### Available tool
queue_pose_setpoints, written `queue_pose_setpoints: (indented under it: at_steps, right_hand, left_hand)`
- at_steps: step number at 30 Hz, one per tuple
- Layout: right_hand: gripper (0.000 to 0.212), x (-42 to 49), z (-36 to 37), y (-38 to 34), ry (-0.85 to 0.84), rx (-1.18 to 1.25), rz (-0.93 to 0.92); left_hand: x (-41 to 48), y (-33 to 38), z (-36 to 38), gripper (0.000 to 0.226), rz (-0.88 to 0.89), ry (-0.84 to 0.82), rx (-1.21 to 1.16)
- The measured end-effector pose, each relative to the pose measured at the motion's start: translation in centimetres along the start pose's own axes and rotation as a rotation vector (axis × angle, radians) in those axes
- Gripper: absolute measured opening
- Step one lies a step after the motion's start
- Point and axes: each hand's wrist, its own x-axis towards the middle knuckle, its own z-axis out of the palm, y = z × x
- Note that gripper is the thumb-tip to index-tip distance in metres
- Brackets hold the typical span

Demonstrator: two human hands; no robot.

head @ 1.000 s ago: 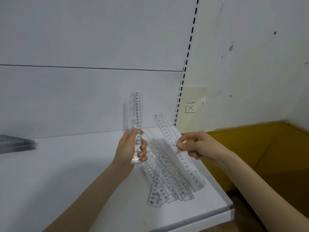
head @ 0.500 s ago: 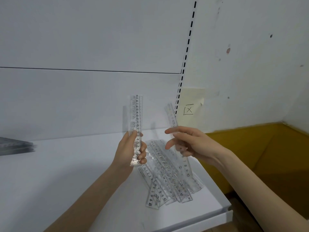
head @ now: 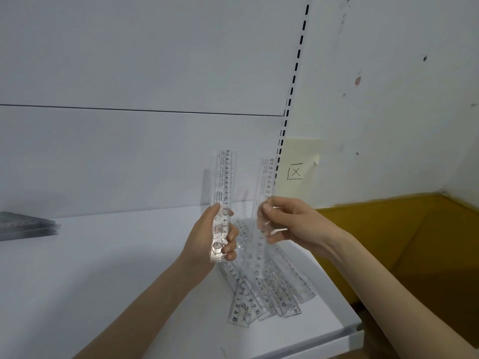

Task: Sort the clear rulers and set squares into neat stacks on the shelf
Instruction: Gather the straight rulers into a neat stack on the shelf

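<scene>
My left hand (head: 207,237) grips the lower half of an upright clear ruler (head: 225,177) above the white shelf (head: 103,275). Beside it, my right hand (head: 293,221) pinches a second clear ruler (head: 265,182), which stands nearly upright and is blurred by motion. The two held rulers are a short gap apart, roughly parallel. Beneath both hands a loose pile of clear rulers (head: 261,294) lies fanned on the shelf near its right front corner.
A stack of clear set squares or rulers (head: 26,225) lies at the shelf's left edge. The shelf's front edge (head: 324,343) runs at lower right. A slotted upright (head: 290,99) and a paper note marked X (head: 298,169) stand behind. Brown floor (head: 401,242) lies to the right.
My right hand has lifted its ruler off the pile, turned it from slanted to nearly upright and brought it left toward the ruler in my left hand, which stayed still.
</scene>
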Motion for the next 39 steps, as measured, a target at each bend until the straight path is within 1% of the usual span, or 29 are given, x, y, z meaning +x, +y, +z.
queue_pose_setpoints:
  at_steps: [2, 4, 7, 10, 13, 15, 17, 20, 21, 23, 24, 25, 26, 27, 29, 30, 31, 32, 35, 38, 39]
  right_hand:
    - [0.015, 0.7, 0.6, -0.2, -0.057, -0.006, 0.014]
    - [0.016, 1.6, 1.3, -0.5, -0.043, -0.093, -0.007]
    - [0.014, 3.0, 2.2, -0.9, 0.032, -0.216, -0.058]
    - [0.016, 3.8, 2.6, -1.2, 0.094, -0.372, -0.109]
    - [0.024, 4.4, 3.1, -1.3, 0.175, -0.608, -0.196]
    - [0.026, 4.8, 3.5, -1.1, 0.236, -0.763, -0.256]
    - [0.023, 5.2, 4.0, -0.7, 0.284, -0.861, -0.303]
    - [0.028, 5.6, 4.3, -0.3, 0.344, -1.021, -0.319]
    - [0.030, 5.6, 4.3, -0.3, 0.357, -1.043, -0.324]
    - [0.033, 5.1, 3.8, -0.2, 0.363, -0.928, -0.319]
    - [0.033, 4.7, 3.3, -0.1, 0.369, -0.853, -0.301]
    - [0.033, 4.3, 2.6, 0.2, 0.372, -0.834, -0.267]
    - [0.034, 3.7, 1.9, 0.5, 0.357, -0.890, -0.206]
    - [0.038, 3.1, 1.3, 0.9, 0.311, -0.998, -0.102]
    - [0.057, 1.8, 0.8, 1.8, 0.148, -1.217, 0.162]
    - [0.066, 1.3, 0.9, 2.2, 0.079, -1.283, 0.260]
    - [0.070, 0.8, 1.1, 2.4, 0.050, -1.303, 0.310]
    - [0.070, 0.5, 1.2, 2.5, 0.056, -1.285, 0.320]
    - [0.052, 0.2, 1.0, 2.6, 0.124, -1.179, 0.292]
    - [0.021, 0.2, 0.3, 3.3, 0.167, -1.076, 0.292]
    - [0.016, 0.2, 0.0, 3.7, 0.175, -1.034, 0.292]
  left_hand:
    - [-0.2, -0.2, 0.4, 0.038, 0.002, -0.034, 0.002]
    - [-0.3, -0.5, 0.6, 0.045, 0.008, -0.061, 0.036]
    - [-0.3, -0.5, 0.5, 0.047, -0.019, -0.079, 0.089]
    - [-0.1, -0.4, 0.2, 0.050, -0.001, -0.050, 0.094]
    - [0.0, -0.2, 0.1, 0.056, 0.004, -0.058, 0.066]
    - [0.0, -0.2, 0.0, 0.054, 0.001, -0.051, 0.032]
    - [0.0, -0.1, -0.1, 0.050, -0.011, -0.052, -0.014]
    - [0.3, -0.1, -0.2, 0.050, -0.026, -0.043, -0.045]
    - [0.4, -0.2, -0.2, 0.051, -0.022, -0.030, -0.038]
    - [0.6, -0.3, -0.3, 0.043, 0.022, 0.005, 0.009]
    - [0.6, -0.2, -0.2, 0.033, 0.054, 0.016, 0.037]
    - [0.5, -0.1, -0.2, 0.022, 0.082, 0.025, 0.055]
    - [0.5, 0.1, -0.2, 0.012, 0.099, 0.030, 0.063]
    - [0.4, 0.3, -0.3, 0.008, 0.112, 0.031, 0.059]
    - [0.2, 0.6, -0.6, 0.009, 0.139, 0.019, 0.038]
    - [0.1, 0.6, -0.7, 0.010, 0.152, 0.008, 0.029]
    - [0.0, 0.6, -0.7, 0.010, 0.160, -0.004, 0.032]
    - [-0.1, 0.6, -0.8, 0.011, 0.163, -0.011, 0.045]
    - [0.0, 0.4, -1.0, 0.015, 0.162, -0.004, 0.115]
    - [-0.1, 0.2, -0.9, 0.012, 0.136, 0.002, 0.183]
    - [0.0, 0.1, -0.8, 0.012, 0.123, -0.003, 0.189]
